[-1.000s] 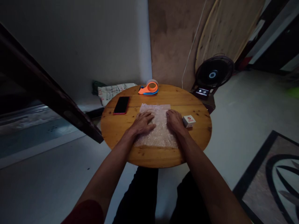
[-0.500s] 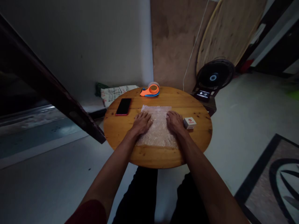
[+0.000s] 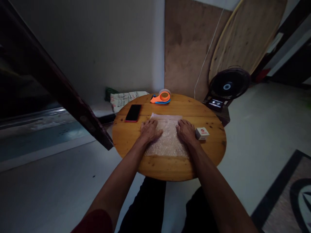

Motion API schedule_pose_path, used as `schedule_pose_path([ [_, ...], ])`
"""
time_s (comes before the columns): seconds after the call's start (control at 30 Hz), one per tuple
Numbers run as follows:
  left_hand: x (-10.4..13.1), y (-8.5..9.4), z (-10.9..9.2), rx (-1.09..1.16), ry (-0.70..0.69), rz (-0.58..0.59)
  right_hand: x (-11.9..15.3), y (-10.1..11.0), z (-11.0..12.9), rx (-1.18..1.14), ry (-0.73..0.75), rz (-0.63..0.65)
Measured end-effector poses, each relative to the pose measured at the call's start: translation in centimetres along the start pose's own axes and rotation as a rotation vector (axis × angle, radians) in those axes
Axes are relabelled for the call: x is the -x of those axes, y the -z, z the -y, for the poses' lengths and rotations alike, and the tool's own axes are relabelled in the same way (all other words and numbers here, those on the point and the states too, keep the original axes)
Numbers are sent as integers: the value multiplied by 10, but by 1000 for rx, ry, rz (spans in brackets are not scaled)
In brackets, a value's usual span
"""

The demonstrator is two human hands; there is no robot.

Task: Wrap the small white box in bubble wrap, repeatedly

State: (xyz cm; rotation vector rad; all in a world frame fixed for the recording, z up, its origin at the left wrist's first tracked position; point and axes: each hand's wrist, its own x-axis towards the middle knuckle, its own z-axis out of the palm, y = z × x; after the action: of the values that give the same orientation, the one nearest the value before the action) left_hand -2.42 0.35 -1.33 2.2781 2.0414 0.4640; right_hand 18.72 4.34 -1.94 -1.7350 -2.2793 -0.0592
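Note:
A sheet of bubble wrap [image 3: 168, 137] lies flat on the round wooden table [image 3: 167, 170]. On its left edge rests my left hand [image 3: 150, 131], palm down with the fingers spread. My right hand [image 3: 186, 131] lies flat on the right edge, its fingers a little apart. Just right of that hand sits a small white box [image 3: 202, 133] with a red mark on top. Neither hand grips anything.
An orange and blue tape dispenser [image 3: 162, 97] stands at the table's back edge. A phone [image 3: 133, 113] lies at the back left. Beyond the table's right side is a black fan [image 3: 228, 84]; a dark post [image 3: 80, 113] slants down at the left.
The whole view has shifted, so the table appears slightly lower and further right. My left thumb now points out more over the wrap. Both hands remain on the sheet.

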Motion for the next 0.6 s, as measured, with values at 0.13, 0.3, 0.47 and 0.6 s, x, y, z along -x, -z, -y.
schedule_pose_path([
  [0.13, 1, 2, -1, 14, 31, -52, 0, -1, -1, 3, 8, 8],
  [0.3, -6, -3, 2, 42, -94, 10, -1, -3, -4, 9, 27, -8],
  [0.47, -16, -10, 11, 65, 56, 118, -1, -3, -2, 25, 29, -23],
  [0.6, -16, -7, 14, 73, 72, 126, 0, -4, -2, 27, 22, -17],
])
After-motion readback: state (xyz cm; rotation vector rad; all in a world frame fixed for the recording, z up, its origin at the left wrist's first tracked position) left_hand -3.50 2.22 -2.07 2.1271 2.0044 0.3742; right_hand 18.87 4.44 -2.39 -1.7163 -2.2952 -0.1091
